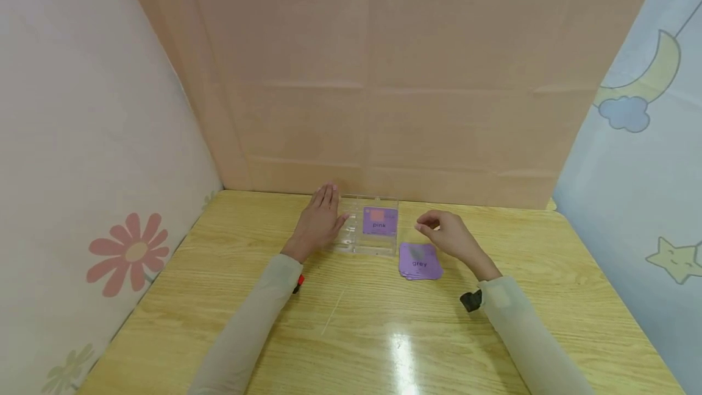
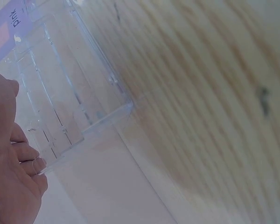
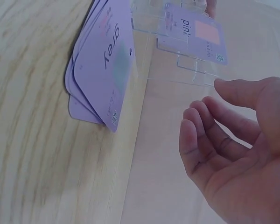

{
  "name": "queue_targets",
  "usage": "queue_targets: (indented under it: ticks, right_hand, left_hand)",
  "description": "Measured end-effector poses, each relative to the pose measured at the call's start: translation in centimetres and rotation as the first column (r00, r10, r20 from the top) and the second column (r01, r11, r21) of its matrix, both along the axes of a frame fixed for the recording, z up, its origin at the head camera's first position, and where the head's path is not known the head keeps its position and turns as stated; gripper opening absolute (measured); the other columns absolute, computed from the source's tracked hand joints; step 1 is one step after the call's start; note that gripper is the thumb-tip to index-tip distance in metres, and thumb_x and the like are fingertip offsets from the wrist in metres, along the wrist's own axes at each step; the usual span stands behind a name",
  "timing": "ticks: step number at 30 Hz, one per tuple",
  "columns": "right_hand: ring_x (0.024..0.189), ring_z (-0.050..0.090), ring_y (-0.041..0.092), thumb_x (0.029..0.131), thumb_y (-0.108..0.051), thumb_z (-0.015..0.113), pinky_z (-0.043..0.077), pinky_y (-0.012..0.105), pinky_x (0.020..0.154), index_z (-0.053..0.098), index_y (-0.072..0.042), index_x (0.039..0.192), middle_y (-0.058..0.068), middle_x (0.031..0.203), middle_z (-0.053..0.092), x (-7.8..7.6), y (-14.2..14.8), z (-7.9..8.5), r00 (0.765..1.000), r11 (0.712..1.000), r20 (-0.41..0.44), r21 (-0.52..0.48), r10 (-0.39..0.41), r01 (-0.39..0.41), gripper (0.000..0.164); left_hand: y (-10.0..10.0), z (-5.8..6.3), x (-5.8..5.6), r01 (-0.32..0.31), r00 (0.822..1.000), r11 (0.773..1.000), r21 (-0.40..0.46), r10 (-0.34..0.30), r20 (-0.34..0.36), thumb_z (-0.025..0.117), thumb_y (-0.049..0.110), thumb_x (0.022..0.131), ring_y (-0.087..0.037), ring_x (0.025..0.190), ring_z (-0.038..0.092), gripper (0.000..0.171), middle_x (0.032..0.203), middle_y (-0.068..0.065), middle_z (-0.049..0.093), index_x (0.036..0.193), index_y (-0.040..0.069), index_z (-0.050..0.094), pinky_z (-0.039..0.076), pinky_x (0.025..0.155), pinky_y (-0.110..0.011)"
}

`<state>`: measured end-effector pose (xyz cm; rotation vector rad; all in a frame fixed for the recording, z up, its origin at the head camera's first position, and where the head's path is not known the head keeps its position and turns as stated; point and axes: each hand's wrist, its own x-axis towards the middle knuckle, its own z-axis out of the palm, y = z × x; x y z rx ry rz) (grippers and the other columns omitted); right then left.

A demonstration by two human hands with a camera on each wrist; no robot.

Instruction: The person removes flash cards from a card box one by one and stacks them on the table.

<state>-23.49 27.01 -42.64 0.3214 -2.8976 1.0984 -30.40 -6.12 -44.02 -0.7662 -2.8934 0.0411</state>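
A clear plastic box (image 1: 375,247) with dividers lies at the back of the table. Inside its right-hand compartment is a purple card (image 1: 379,222) reading "pink" with a pink square. My left hand (image 1: 320,217) rests at the box's left side, fingers straight and close together, fingertips at its edge in the left wrist view. A clear flat panel (image 3: 175,80) extends from the box toward my right hand (image 1: 446,233). The right thumb tip is right at the panel's corner, with the other fingers loosely bent and a gap below the thumb.
A stack of purple cards (image 1: 420,263), "grey" on top, lies just in front of my right hand, near the box's front right corner. Behind the wooden table (image 1: 351,328) rises a brown paper backdrop (image 1: 362,78). Patterned curtains (image 1: 82,108) hang at both sides.
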Motion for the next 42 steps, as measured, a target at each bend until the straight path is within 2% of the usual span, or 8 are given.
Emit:
queue_targets:
  ticks: [5, 16, 23, 29, 36, 42]
  right_hand:
    - [0.102, 0.072, 0.029, 0.104, -0.023, 0.067, 0.061, 0.046, 0.084, 0.074, -0.004, 0.117, 0.012, 0.108, 0.078, -0.1, -0.2, 0.1, 1.0, 1.0, -0.009, 0.006, 0.008, -0.008, 0.023]
    - [0.11, 0.072, 0.035, 0.104, -0.023, 0.067, 0.062, 0.051, 0.094, 0.069, 0.004, 0.125, 0.018, 0.117, 0.076, -0.2, -0.8, 0.5, 1.0, 1.0, 0.0, 0.006, 0.005, -0.005, 0.034]
    - [0.112, 0.071, 0.036, 0.102, -0.028, 0.071, 0.063, 0.049, 0.091, 0.067, 0.002, 0.13, 0.021, 0.127, 0.072, -0.1, -1.2, 0.8, 0.999, 1.0, 0.033, -0.027, 0.01, -0.01, 0.041]
    - [0.122, 0.067, 0.042, 0.099, -0.029, 0.075, 0.059, 0.053, 0.1, 0.062, 0.001, 0.137, 0.025, 0.139, 0.065, -0.3, -1.7, 1.0, 0.999, 0.999, 0.032, -0.046, 0.017, -0.016, 0.05]
    - [0.132, 0.06, 0.05, 0.095, -0.027, 0.079, 0.055, 0.058, 0.108, 0.057, 0.004, 0.141, 0.027, 0.144, 0.06, -0.5, -1.9, 1.0, 0.999, 0.998, -0.018, -0.062, 0.033, -0.034, 0.06]
    - [0.137, 0.056, 0.049, 0.096, -0.031, 0.079, 0.05, 0.059, 0.114, 0.054, 0.004, 0.146, 0.026, 0.148, 0.058, -0.5, -2.1, 1.0, 0.999, 0.997, -0.03, -0.063, 0.036, -0.038, 0.066]
  left_hand:
    - [0.0, 0.0, 0.0, 0.001, 1.0, 1.0, -0.003, -0.001, -0.005, 0.031, 0.047, 0.115, -0.036, 0.165, 0.016, 0.076, 0.174, -0.026, 0.018, 0.165, -0.008, 0.016, 0.017, 0.136, -0.046]
    - [-0.2, -0.1, 0.0, 0.004, 1.0, 1.0, 0.005, -0.004, -0.012, 0.031, 0.047, 0.115, -0.037, 0.165, 0.017, 0.076, 0.174, -0.026, 0.017, 0.165, -0.009, 0.015, 0.017, 0.136, -0.046]
    - [-0.4, -0.2, 0.0, 0.008, 1.0, 1.0, 0.009, -0.008, -0.024, 0.033, 0.046, 0.114, -0.037, 0.165, 0.018, 0.076, 0.173, -0.027, 0.02, 0.164, -0.009, 0.017, 0.019, 0.136, -0.047]
    - [-0.5, 0.0, 0.2, 0.011, 1.0, 1.0, 0.024, -0.011, -0.018, 0.034, 0.046, 0.114, -0.038, 0.164, 0.019, 0.076, 0.173, -0.027, 0.02, 0.164, -0.01, 0.017, 0.019, 0.136, -0.047]
    - [-0.3, -0.1, 0.0, 0.012, 1.0, 1.0, 0.003, -0.012, -0.024, 0.032, 0.047, 0.115, -0.037, 0.165, 0.018, 0.076, 0.173, -0.026, 0.019, 0.164, -0.009, 0.017, 0.019, 0.136, -0.046]
    - [0.0, -0.3, 0.0, 0.023, 0.999, 0.999, 0.024, -0.023, -0.031, 0.035, 0.046, 0.114, -0.038, 0.164, 0.022, 0.076, 0.172, -0.027, 0.023, 0.163, -0.01, 0.02, 0.021, 0.135, -0.047]
